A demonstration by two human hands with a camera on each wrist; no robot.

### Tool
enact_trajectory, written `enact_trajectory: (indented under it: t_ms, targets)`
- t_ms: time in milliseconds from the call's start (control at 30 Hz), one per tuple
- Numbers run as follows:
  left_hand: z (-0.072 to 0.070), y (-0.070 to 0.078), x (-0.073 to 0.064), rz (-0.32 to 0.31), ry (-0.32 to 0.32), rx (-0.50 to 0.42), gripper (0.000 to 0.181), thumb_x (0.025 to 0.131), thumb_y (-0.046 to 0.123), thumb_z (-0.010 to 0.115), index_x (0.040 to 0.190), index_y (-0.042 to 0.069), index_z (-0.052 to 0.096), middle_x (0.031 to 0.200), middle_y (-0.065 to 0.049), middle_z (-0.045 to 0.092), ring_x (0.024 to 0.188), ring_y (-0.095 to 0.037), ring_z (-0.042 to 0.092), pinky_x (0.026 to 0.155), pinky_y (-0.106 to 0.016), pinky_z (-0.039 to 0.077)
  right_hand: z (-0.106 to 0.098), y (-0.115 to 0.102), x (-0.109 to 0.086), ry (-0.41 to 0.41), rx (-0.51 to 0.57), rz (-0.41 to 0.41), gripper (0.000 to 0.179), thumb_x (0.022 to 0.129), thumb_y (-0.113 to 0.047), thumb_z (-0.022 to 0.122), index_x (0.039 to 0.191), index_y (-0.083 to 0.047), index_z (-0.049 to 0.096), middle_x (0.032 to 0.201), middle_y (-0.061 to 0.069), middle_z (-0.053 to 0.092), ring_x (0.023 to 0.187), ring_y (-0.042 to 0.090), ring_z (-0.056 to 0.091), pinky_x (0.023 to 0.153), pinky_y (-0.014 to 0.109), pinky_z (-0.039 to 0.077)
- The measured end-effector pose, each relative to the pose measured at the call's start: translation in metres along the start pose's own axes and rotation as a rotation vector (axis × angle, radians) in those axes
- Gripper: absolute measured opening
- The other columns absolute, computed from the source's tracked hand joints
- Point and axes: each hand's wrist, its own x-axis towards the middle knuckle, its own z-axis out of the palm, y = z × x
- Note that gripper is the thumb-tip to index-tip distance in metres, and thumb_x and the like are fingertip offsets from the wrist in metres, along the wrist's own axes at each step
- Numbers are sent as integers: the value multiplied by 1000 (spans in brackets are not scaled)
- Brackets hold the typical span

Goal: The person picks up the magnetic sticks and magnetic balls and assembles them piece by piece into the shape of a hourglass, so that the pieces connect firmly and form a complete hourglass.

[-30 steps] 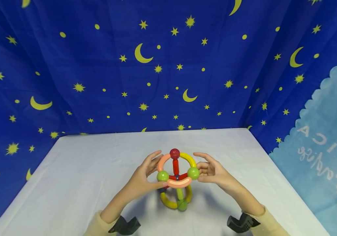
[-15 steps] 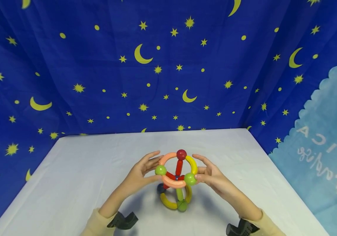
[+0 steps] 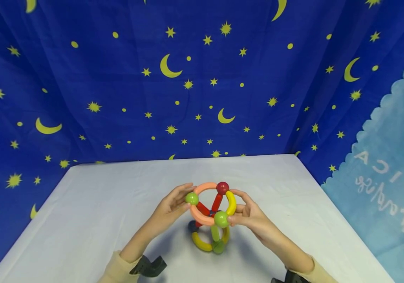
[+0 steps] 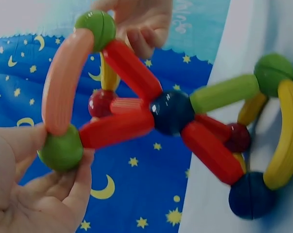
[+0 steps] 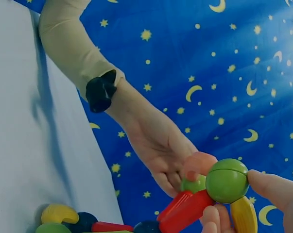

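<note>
A magnetic ball-and-rod toy stands on the table, its upper ring tilted over a lower ring. My left hand (image 3: 169, 206) pinches the ring's left green ball (image 3: 192, 198) between thumb and fingers. On the other side, my right hand (image 3: 255, 214) grips the front green ball (image 3: 221, 219), thumb against it in the right wrist view. Salmon curved rods (image 4: 66, 82), a yellow curved rod (image 3: 231, 202) and a red ball (image 3: 222, 188) complete the ring. Straight red rods (image 4: 119, 128) run to a dark blue centre ball (image 4: 172, 112).
Below, the lower ring has a yellow curved rod (image 3: 202, 242), a green ball (image 3: 218, 247) and a dark blue ball (image 3: 192, 226). A white cloth covers the table (image 3: 117, 196). Behind hangs a blue star-and-moon curtain (image 3: 134, 90); a light-blue cloth (image 3: 392, 165) hangs at right.
Both hands have turned the upper ring clockwise as seen from above. Its red ball moved right, the left green ball back, the right green ball forward and left. The lower ring stayed put.
</note>
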Motion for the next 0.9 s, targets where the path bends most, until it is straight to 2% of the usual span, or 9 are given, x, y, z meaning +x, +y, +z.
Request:
enact_trajectory:
  t_ms: [167, 200, 267, 400, 500, 600, 800, 900]
  targets:
    - [6, 1, -1, 14, 32, -23, 47, 98, 12, 50, 142, 3, 36, 147, -21, 39, 127, -7, 49, 97, -15, 44, 3, 1, -1, 29, -4, -2, 81, 84, -10, 68, 144, -3, 14, 94, -6, 68, 83, 8, 64, 87, 28, 48]
    - [7, 1, -1, 15, 42, -29, 46, 98, 12, 49, 142, 3, 37, 147, -20, 40, 126, -6, 49, 97, -15, 44, 3, 1, -2, 38, -5, -1, 81, 83, -10, 69, 144, -3, 15, 95, -5, 68, 84, 8, 65, 87, 27, 49]
    - [8, 1, 0, 13, 64, -40, 44, 99, 13, 49, 141, 4, 38, 146, -20, 41, 127, -10, 49, 97, -15, 44, 5, 2, -1, 55, -7, 0, 81, 83, -11, 69, 143, -4, 16, 97, -4, 67, 86, 9, 65, 86, 25, 50]
    - [10, 1, 1, 14, 99, -55, 41, 99, 13, 47, 139, 6, 39, 146, -18, 42, 131, -32, 44, 99, -15, 43, 7, 2, 0, 70, -9, -5, 81, 83, -10, 70, 143, -4, 17, 100, -1, 66, 87, 11, 65, 86, 24, 51]
    - [11, -1, 1, 19, 116, -65, 40, 100, 13, 47, 138, 6, 40, 146, -17, 42, 131, -32, 44, 99, -15, 43, 7, 2, 2, 72, -13, -9, 80, 83, -10, 70, 143, -4, 17, 100, -1, 66, 87, 11, 65, 85, 24, 51]
    - [11, -3, 2, 30, 130, -76, 39, 100, 13, 47, 137, 4, 40, 145, -18, 42, 131, -26, 45, 99, -16, 43, 6, 3, 4, 76, -14, -10, 80, 83, -10, 70, 143, -5, 18, 100, -1, 66, 87, 11, 65, 86, 24, 51]
    - [11, -6, 3, 66, 152, -94, 38, 99, 10, 47, 136, 2, 41, 145, -21, 43, 128, -1, 47, 102, -14, 40, 7, 4, 7, 88, -15, -11, 78, 82, -10, 71, 141, -5, 19, 98, -1, 66, 86, 11, 65, 85, 23, 51]
    - [12, -7, 3, 80, 157, -99, 38, 99, 9, 47, 135, 0, 41, 144, -22, 43, 127, 3, 46, 103, -14, 39, 8, 5, 7, 92, -14, -12, 78, 82, -9, 72, 140, -6, 20, 96, -1, 66, 85, 11, 65, 84, 23, 51]
